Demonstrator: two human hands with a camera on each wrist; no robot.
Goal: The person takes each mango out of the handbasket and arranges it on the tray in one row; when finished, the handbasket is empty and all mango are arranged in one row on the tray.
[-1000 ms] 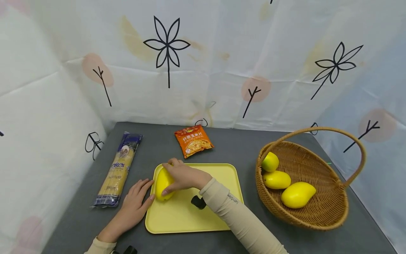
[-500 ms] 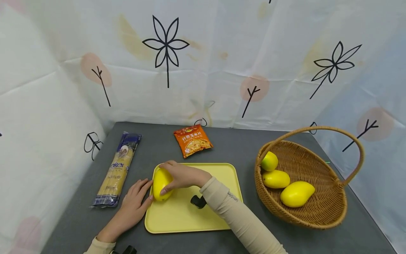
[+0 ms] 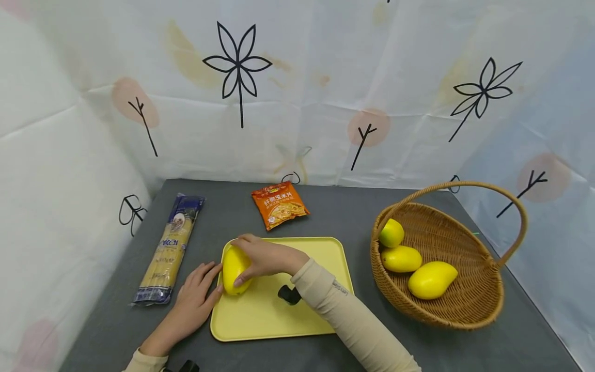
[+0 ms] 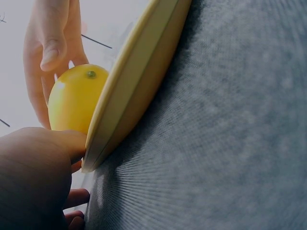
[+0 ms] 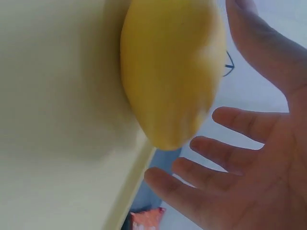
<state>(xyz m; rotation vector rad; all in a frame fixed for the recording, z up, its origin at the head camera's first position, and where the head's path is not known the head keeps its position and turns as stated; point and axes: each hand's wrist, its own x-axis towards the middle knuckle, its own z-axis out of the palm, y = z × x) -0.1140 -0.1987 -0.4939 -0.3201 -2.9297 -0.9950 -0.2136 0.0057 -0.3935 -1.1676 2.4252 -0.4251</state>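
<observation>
A yellow mango (image 3: pixel 234 271) lies at the left end of a yellow tray (image 3: pixel 260 320). My right hand (image 3: pixel 269 258) reaches over it from the right, thumb near its front end and fingers by its far end. In the right wrist view the fingers (image 5: pixel 211 151) are spread and fairly straight beside the mango (image 5: pixel 170 72)'s tip, with a gap showing. My left hand (image 3: pixel 192 297) rests at the tray's left edge, fingers extended. The left wrist view shows the left thumb right at the tray rim (image 4: pixel 129 72), beside the mango.
A wicker basket (image 3: pixel 465 268) with a tall handle stands at the right, holding several yellow and green-yellow fruits (image 3: pixel 432 280). An orange snack bag (image 3: pixel 280 205) lies behind the tray. A pasta packet (image 3: pixel 169 250) lies to the left on the grey table (image 3: pixel 223 206).
The mango has shifted slightly left against the tray's left edge, the right hand moving with it. The right fingers sit lower over its far end. The left hand stays; the view drifts slightly.
</observation>
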